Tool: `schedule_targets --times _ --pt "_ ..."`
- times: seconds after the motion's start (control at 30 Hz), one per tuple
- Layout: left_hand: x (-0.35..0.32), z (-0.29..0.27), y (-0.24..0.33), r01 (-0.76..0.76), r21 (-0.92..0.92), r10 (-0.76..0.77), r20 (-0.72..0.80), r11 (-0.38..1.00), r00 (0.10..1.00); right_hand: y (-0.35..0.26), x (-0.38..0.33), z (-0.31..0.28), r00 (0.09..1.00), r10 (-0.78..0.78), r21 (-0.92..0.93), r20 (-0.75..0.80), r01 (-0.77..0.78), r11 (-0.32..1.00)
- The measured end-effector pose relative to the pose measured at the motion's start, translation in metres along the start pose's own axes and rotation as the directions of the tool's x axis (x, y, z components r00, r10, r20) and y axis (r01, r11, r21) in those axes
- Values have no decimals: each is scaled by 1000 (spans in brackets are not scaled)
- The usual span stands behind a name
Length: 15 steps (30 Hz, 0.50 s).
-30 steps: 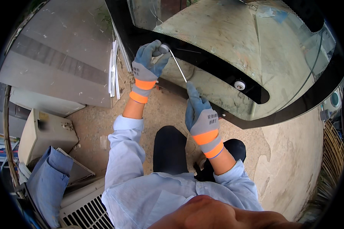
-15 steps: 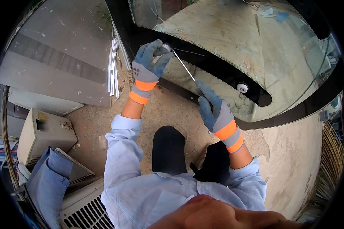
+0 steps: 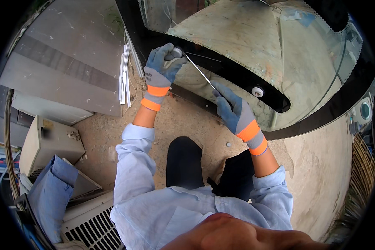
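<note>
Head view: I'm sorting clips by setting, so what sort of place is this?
Probably an outdoor repair yard: bare dirt ground, a car windscreen that both gloved hands work on, and old appliance casings piled alongside.

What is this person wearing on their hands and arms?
Both hands wear knitted work gloves: the left hand and right hand are covered in grey-blue fabric with a darker blue coated palm and fingers. Each glove ends in a grey cuff with two bright orange bands. Higher up, the arms are in light blue shirt sleeves, pushed back so the forearms are bare.
</note>
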<state>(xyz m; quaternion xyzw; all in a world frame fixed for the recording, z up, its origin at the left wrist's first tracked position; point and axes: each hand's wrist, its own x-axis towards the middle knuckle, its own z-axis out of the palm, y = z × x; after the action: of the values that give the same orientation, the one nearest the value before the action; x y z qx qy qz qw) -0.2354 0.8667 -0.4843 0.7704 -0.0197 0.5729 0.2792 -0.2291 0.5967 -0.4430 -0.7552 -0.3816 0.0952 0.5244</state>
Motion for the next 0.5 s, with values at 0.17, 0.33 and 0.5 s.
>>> schedule_targets --times 0.17,0.33,0.5 --pt "-5 5 4 21 -57 -23 -36 998 999 -1 -13 25 986 -143 -379 -81 102 920" --pt "-6 7 8 104 -121 -108 -24 987 994 -9 -21 50 984 -82 -425 -161 6 905" --pt "-4 6 12 104 -13 -104 -15 995 994 -13 -22 56 975 -106 -376 -194 26 926"
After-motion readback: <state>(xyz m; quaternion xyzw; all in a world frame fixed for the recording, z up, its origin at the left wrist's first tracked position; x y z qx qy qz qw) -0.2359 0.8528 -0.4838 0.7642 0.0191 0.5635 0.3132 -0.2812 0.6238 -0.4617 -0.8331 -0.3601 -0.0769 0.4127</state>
